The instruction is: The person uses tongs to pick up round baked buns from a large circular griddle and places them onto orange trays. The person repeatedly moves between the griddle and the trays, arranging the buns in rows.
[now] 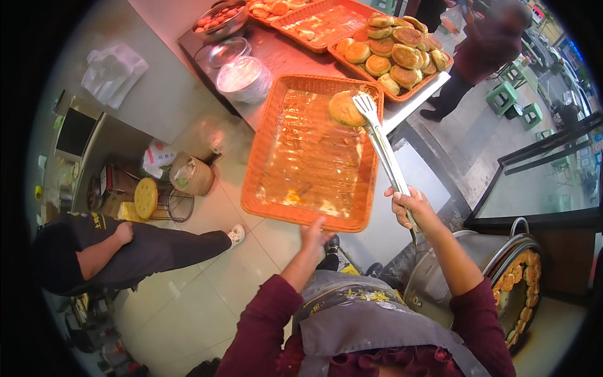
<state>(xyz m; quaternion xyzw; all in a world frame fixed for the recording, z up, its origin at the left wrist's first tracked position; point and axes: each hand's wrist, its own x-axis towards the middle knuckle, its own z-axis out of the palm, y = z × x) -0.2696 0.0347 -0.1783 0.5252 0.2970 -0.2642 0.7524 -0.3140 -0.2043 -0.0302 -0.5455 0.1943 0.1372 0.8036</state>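
My left hand [313, 238] grips the near rim of an orange woven basket [258, 174], which is tilted and lined with greasy clear plastic. One round browned flatbread [345, 109] lies in its far right corner, and crumbs lie near its front. In my right hand [414, 207] is a pair of metal food tongs [387, 153]. The slotted tips of the tongs overlap the flatbread's right edge; I cannot tell whether they pinch it. Beyond the held basket, a second basket [362, 73] is heaped with similar flatbreads on the metal counter [297, 59].
A third basket [325, 23], lined and with few scraps, stands farther back beside a bowl of reddish eggs [221, 20]. Plastic-wrapped bowls [242, 77] sit on the counter. At right, a round metal oven [438, 278] has breads around its inner wall. Another person [141, 249] stands at left.
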